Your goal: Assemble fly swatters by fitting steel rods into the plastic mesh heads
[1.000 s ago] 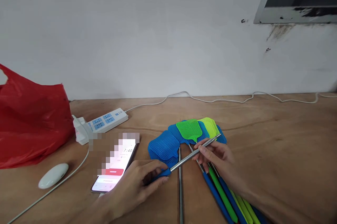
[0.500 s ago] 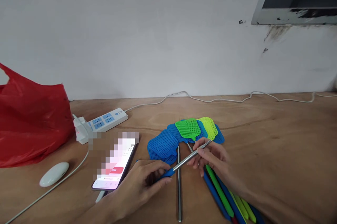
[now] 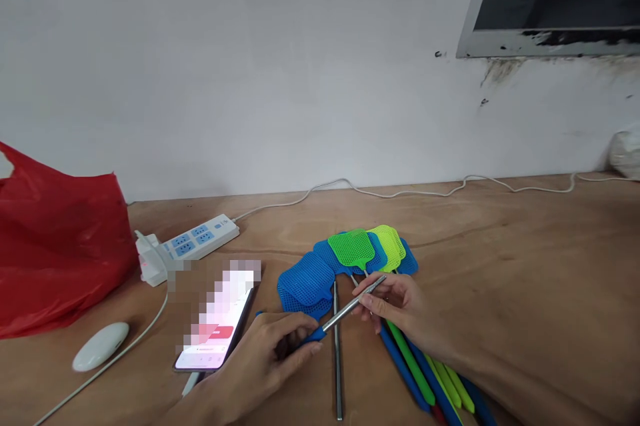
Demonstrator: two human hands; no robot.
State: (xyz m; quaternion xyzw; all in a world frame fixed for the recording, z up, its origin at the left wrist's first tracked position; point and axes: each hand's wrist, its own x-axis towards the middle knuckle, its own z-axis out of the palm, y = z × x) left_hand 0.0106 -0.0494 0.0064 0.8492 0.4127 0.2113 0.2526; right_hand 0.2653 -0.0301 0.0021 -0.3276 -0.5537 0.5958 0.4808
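My left hand (image 3: 280, 349) is closed round the blue handle (image 3: 315, 335) of a metal telescopic rod (image 3: 343, 313). The fingers of my right hand (image 3: 393, 299) pinch the rod near its upper right tip. Below it lies another bare metal rod (image 3: 338, 373) on the table. Fly swatters with mesh heads overlap in a fan beyond my hands: blue heads (image 3: 306, 277), a green head (image 3: 351, 247) and a yellow-green head (image 3: 386, 244). Their blue, green and yellow handles (image 3: 413, 363) run towards me under my right hand and forearm, which hide part of them.
A lit phone (image 3: 215, 333) lies left of my left hand. Farther left are a power strip (image 3: 200, 239) with a plugged-in charger, a white oval object (image 3: 101, 347) and a red plastic bag (image 3: 65, 246). A white cable (image 3: 400, 194) runs along the wall.
The view has shifted slightly, so the wall and table appear moved a little. Both hands keep their hold on the rod, and its tip is slightly lower left in the picture.
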